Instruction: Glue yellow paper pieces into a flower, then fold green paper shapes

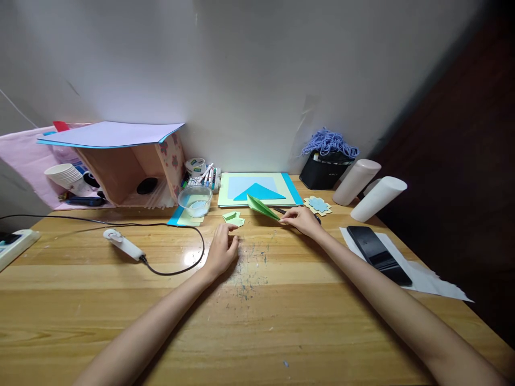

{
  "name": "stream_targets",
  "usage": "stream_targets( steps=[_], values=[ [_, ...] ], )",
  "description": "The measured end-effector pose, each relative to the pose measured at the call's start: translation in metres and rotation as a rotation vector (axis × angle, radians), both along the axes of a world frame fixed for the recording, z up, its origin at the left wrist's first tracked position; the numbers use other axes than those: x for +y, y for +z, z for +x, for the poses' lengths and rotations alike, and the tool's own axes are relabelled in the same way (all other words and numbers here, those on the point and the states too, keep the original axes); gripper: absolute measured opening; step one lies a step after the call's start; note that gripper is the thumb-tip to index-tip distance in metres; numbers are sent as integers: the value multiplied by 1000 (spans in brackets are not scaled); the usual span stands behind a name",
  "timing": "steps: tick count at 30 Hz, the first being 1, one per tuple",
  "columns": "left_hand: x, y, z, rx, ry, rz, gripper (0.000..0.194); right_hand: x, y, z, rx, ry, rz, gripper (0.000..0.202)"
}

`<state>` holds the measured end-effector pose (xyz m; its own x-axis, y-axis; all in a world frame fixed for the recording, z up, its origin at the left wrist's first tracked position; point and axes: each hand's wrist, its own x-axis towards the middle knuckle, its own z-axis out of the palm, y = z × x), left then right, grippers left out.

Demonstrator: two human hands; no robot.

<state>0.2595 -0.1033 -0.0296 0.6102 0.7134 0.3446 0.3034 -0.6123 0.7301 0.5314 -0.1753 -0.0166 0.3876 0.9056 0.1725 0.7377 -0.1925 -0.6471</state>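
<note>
Between the thumb and fingers of my right hand [302,221] is a piece of folded green paper [261,206], tilted up above the table. My left hand [221,251] rests on the wood with its fingers apart and nothing in them. Just beyond its fingertips lie small light green paper cutouts [233,218]. Behind the folded paper are stacked coloured sheets [224,187], with a blue paper triangle [256,192] on top. A dark tool, partly hidden, lies behind my right hand. To its right is a layered paper flower [317,205] in blue and pale yellow.
A clear plastic bowl [195,200] and markers [207,177] stand left of the sheets. Further left are a cloth-lined box [171,161] and a corded white device [124,245]. At right are a black holder with yarn [325,170], two white cylinders [378,199] and a phone [378,254].
</note>
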Motion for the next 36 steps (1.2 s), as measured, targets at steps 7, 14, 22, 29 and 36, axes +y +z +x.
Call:
stream_targets(
  steps=[7,14,22,29,36],
  values=[
    [0,1,0,-2,1,-9,18,1,-5,3,382,68,-16,29],
    [0,2,0,0,-2,-12,18,0,-6,9,473,-109,37,31],
    [0,-1,0,9,4,-10,18,2,-15,13,131,-108,186,39],
    [0,0,0,16,1,-23,18,4,-14,10,-48,-126,129,34],
    [1,-1,0,16,-3,-40,19,-1,-11,6,-502,-22,170,28]
  ],
)
